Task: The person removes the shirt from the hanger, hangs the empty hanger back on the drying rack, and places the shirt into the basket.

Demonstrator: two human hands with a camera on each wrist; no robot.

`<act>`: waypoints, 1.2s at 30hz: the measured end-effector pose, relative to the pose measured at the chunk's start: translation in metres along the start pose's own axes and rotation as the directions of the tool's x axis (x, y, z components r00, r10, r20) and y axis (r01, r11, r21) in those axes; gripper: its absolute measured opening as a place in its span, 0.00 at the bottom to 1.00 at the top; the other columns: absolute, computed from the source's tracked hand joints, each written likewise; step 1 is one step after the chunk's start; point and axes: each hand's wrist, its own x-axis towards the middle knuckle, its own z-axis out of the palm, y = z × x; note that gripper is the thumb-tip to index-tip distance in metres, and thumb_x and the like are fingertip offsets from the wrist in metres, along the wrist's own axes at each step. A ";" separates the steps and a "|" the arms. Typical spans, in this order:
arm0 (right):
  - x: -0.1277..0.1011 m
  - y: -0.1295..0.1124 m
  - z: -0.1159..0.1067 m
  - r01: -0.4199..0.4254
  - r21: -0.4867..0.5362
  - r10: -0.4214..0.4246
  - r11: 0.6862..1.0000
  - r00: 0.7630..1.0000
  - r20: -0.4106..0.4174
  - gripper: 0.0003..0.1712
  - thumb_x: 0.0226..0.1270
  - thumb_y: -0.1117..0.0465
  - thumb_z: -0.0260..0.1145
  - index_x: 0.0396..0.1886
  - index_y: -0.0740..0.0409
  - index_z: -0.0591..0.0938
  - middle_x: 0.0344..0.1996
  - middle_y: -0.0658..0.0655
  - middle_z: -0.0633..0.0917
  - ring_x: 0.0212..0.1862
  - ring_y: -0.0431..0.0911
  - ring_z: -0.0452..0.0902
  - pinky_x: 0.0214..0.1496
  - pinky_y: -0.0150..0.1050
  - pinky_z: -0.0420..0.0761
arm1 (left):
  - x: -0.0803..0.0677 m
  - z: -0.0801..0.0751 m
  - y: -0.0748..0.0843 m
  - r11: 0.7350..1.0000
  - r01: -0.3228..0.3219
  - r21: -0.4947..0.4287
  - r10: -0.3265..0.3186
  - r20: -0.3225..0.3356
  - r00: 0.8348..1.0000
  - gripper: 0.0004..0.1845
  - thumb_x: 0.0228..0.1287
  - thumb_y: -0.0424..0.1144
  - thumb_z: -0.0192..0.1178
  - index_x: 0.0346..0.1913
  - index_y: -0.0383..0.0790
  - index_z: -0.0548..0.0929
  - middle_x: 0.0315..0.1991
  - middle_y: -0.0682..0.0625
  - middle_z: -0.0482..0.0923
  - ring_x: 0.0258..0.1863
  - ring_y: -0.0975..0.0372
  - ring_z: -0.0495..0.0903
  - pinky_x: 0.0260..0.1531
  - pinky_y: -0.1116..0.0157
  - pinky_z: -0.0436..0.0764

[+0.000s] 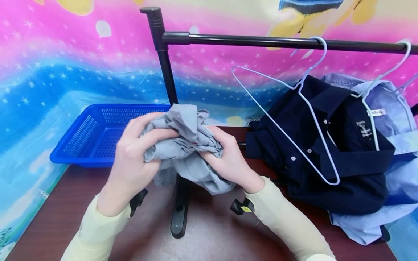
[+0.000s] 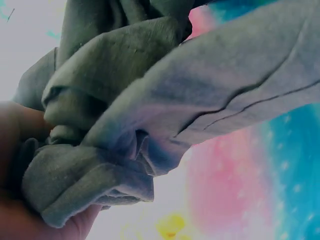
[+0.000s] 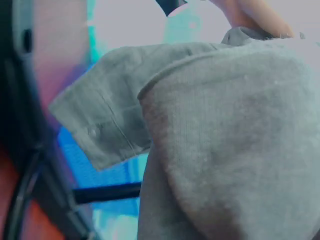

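A crumpled grey garment [image 1: 184,145] is bunched between both hands above the dark wooden table [image 1: 212,232]. My left hand [image 1: 137,152] grips its left side with fingers curled over the cloth. My right hand [image 1: 225,154] grips the right side, fingers buried in the folds. The left wrist view is filled with the grey garment [image 2: 150,115], its folds wrapped over my palm. In the right wrist view the grey garment [image 3: 215,145] shows a cuff with a button.
A blue plastic basket [image 1: 94,134] sits at the back left. A black clothes rack [image 1: 166,72] stands behind my hands, its base on the table. A navy shirt [image 1: 326,145] and light blue shirts [image 1: 392,145] lie at the right with white wire hangers [image 1: 294,108].
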 end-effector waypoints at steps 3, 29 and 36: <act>0.016 -0.005 0.006 0.039 0.027 -0.039 0.999 0.999 -0.004 0.26 0.66 0.71 0.69 0.64 0.60 0.79 0.57 0.54 0.82 0.54 0.48 0.79 0.58 0.45 0.77 | 0.010 -0.010 0.002 1.000 -0.016 0.024 0.018 -0.074 0.997 0.17 0.61 0.28 0.51 0.42 0.37 0.90 0.59 0.40 0.79 0.59 0.46 0.75 0.59 0.50 0.73; 0.130 -0.007 0.092 0.218 0.128 -0.208 0.967 0.974 -0.093 0.25 0.73 0.68 0.64 0.67 0.66 0.72 0.57 0.60 0.80 0.57 0.37 0.75 0.61 0.34 0.73 | 0.064 -0.067 -0.052 0.988 0.040 0.146 0.049 -0.558 0.828 0.15 0.64 0.39 0.58 0.29 0.36 0.92 0.47 0.45 0.85 0.51 0.50 0.80 0.53 0.58 0.76; 0.129 0.016 0.107 0.025 0.078 -0.022 0.997 0.999 -0.034 0.26 0.78 0.62 0.61 0.71 0.56 0.65 0.63 0.54 0.74 0.62 0.34 0.69 0.62 0.29 0.69 | 0.062 -0.055 -0.057 0.985 0.066 0.161 0.023 -0.496 0.868 0.15 0.65 0.39 0.58 0.30 0.35 0.91 0.49 0.45 0.84 0.55 0.53 0.78 0.57 0.55 0.74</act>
